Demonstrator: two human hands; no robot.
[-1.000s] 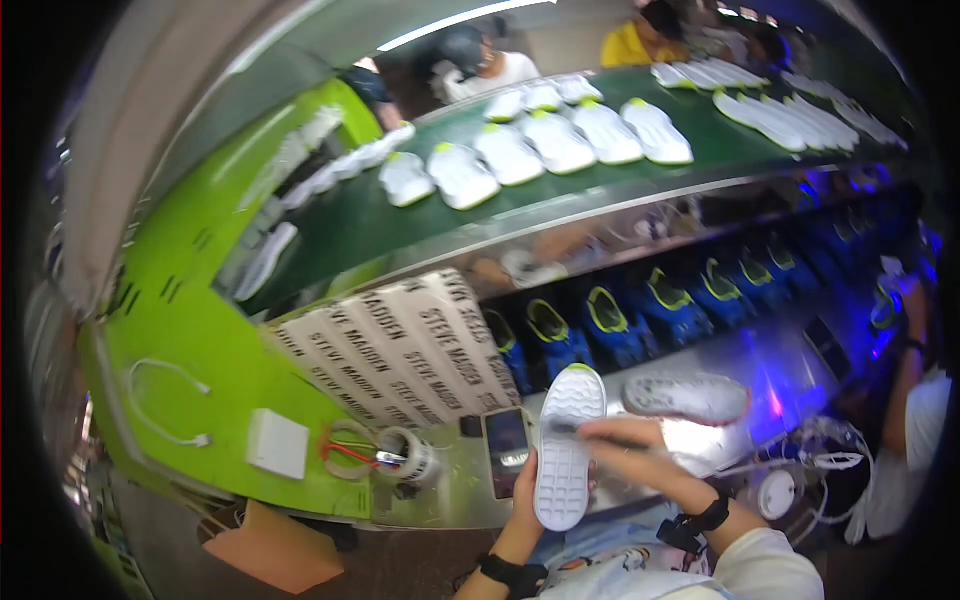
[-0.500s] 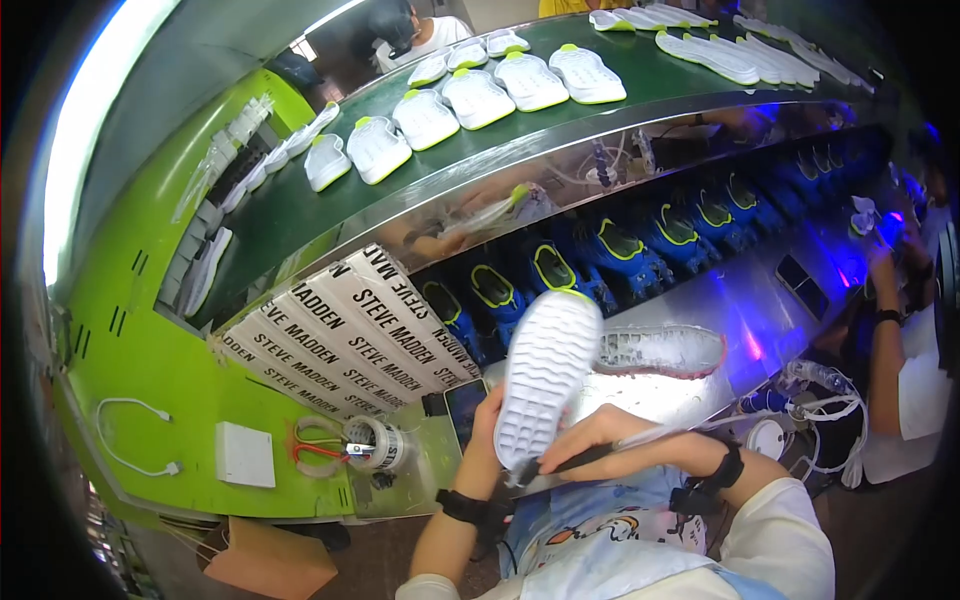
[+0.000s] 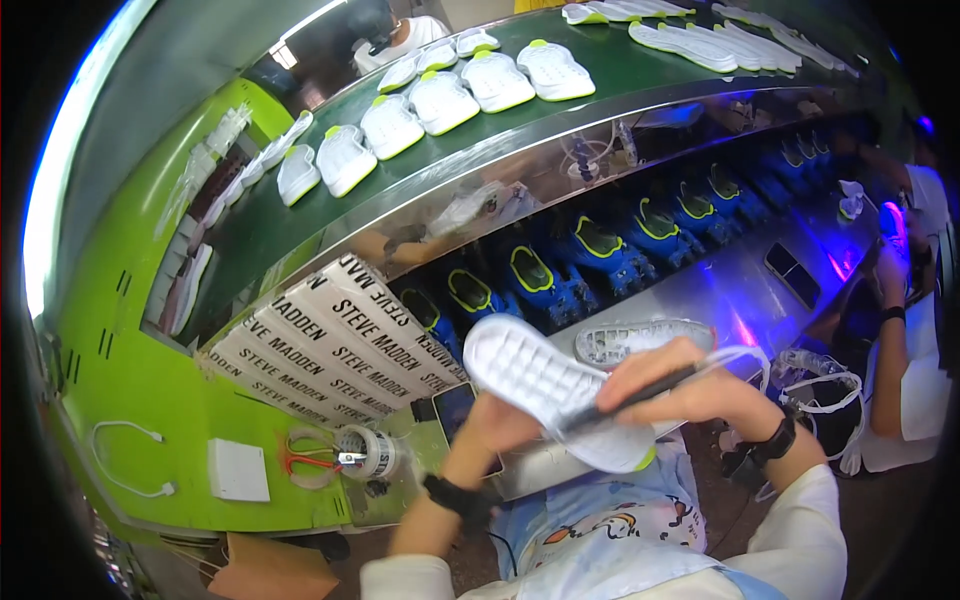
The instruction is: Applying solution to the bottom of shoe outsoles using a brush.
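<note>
Right now the left hand is closed around the underside of a white shoe sole, holding it tread-up just above the steel bench, its toe pointing to ten o'clock. The right hand is curled shut on a dark pen-like tool whose tip meets the sole near its heel, at about four o'clock of the sole's middle. A second sole lies on the bench just beyond. To work the edge cleanly, I judge the left hand should keep the sole steady and tilted toward the tool, while the right draws the tip evenly along the rim.
</note>
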